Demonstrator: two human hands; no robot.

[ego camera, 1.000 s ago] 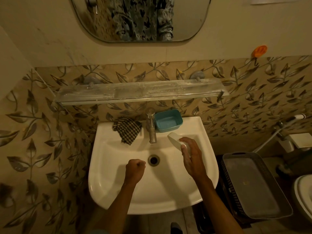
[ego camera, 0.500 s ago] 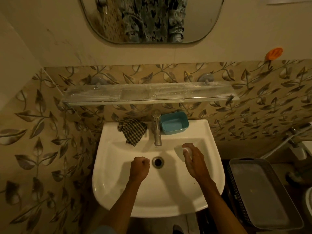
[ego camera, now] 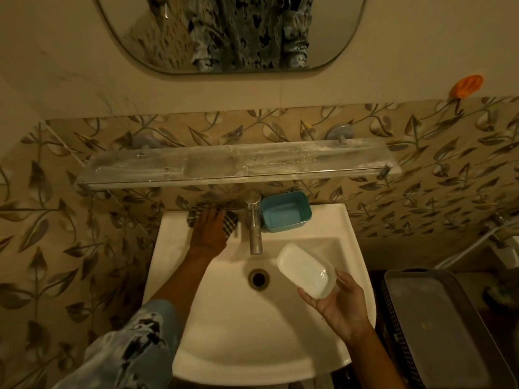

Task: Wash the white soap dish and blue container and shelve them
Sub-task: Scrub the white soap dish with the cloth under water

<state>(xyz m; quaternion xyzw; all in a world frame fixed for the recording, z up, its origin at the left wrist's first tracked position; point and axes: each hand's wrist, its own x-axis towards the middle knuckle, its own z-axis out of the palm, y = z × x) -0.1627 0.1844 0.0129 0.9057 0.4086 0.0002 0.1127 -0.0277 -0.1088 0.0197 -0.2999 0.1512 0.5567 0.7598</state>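
My right hand [ego camera: 338,300] holds the white soap dish [ego camera: 306,270] over the right side of the sink basin, its hollow side facing up. The blue container [ego camera: 286,211] stands empty on the sink's back rim, just right of the tap [ego camera: 254,228]. My left hand [ego camera: 209,231] lies flat on the checkered cloth [ego camera: 230,221] on the back rim, left of the tap; its fingers cover most of the cloth. Above the sink runs the long glass shelf [ego camera: 238,164], with nothing on it.
The white sink [ego camera: 252,346] has its drain [ego camera: 258,277] in the middle. A dark basket with a grey tray [ego camera: 438,327] stands at the right. A mirror [ego camera: 230,32] hangs above, an orange hook [ego camera: 468,85] on the wall at right.
My left hand left the basin and reached up onto the checkered cloth. My right hand turned the soap dish hollow side up and drew it back to the right.
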